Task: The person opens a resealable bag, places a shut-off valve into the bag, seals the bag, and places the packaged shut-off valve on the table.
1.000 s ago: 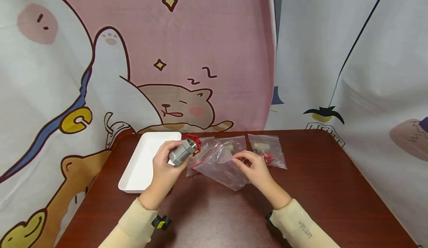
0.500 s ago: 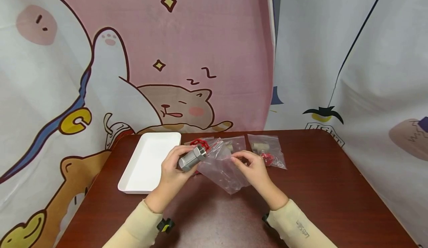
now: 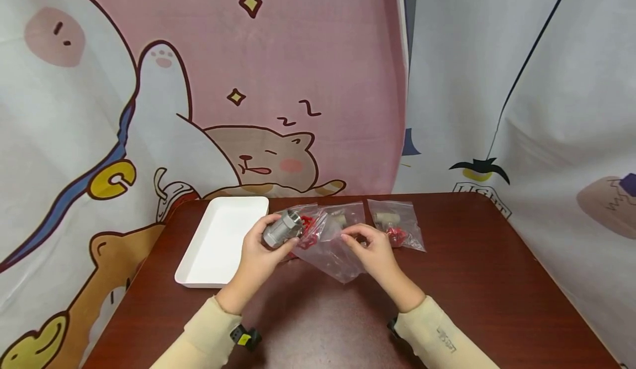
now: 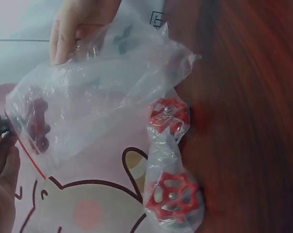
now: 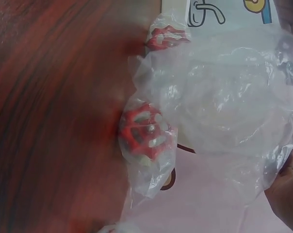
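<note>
My left hand grips a silver gate valve by its metal body, hex end tilted up. Its red handwheel points right and sits inside the mouth of a clear zip bag; through the plastic the handwheel shows in the left wrist view. With thumb and fingertips my right hand pinches the bag's edge and holds it up off the table. In the right wrist view the bag spreads wide, and part of the right hand shows at the right edge.
A white tray lies at the left of the brown table. Along the back edge are bagged valves: one bag right of my right hand, another bag behind the held bag, and one partly hidden behind my left hand.
My left hand has moved right with the valve and turned it, so the red handwheel has gone from outside the bag into its mouth. The right hand keeps its pinch, nearly still.
</note>
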The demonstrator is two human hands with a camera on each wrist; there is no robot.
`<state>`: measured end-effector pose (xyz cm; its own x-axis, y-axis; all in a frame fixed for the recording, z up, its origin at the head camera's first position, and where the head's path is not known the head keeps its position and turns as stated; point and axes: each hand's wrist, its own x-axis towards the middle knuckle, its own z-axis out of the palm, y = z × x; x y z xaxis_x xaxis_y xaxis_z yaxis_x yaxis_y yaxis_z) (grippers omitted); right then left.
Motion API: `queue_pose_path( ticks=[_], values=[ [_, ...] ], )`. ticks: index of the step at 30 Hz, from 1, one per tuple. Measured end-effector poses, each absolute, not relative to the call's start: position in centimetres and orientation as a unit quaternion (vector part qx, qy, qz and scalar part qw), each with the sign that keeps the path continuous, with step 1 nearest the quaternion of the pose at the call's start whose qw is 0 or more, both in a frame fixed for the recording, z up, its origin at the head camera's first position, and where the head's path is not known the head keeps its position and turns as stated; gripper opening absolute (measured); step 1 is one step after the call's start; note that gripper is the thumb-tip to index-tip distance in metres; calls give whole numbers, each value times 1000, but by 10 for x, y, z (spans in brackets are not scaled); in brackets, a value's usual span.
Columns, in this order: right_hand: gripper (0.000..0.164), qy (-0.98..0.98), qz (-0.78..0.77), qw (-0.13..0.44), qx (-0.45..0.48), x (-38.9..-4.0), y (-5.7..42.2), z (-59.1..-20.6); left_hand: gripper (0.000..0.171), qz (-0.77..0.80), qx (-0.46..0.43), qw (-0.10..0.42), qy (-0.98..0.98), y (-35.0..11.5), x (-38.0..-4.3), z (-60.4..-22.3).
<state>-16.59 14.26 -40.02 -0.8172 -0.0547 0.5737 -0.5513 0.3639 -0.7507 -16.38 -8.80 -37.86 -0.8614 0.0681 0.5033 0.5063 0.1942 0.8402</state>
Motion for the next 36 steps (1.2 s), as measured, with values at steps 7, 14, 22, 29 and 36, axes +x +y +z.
queue_pose_path(
  ticks=[7, 14, 22, 29, 36],
  values=[
    [5, -793, 534, 215, 198, -169, 140, -408, 52, -663, -128, 76, -733, -95, -181, -406],
    [21, -803, 544, 151, 191, -183, 143, -435, 53, -668, -136, 47, -730, -94, -183, -414],
    [37, -833, 495, 139, 203, -184, 141, -437, 48, -637, -168, 49, -750, -88, -172, -399],
    [34, -810, 521, 160, 217, -184, 132, -434, 52, -619, -186, 32, -762, -89, -183, -422],
    [13, -794, 531, 214, 202, -175, 120, -417, 52, -617, -202, 16, -760, -84, -176, -412]
  ],
)
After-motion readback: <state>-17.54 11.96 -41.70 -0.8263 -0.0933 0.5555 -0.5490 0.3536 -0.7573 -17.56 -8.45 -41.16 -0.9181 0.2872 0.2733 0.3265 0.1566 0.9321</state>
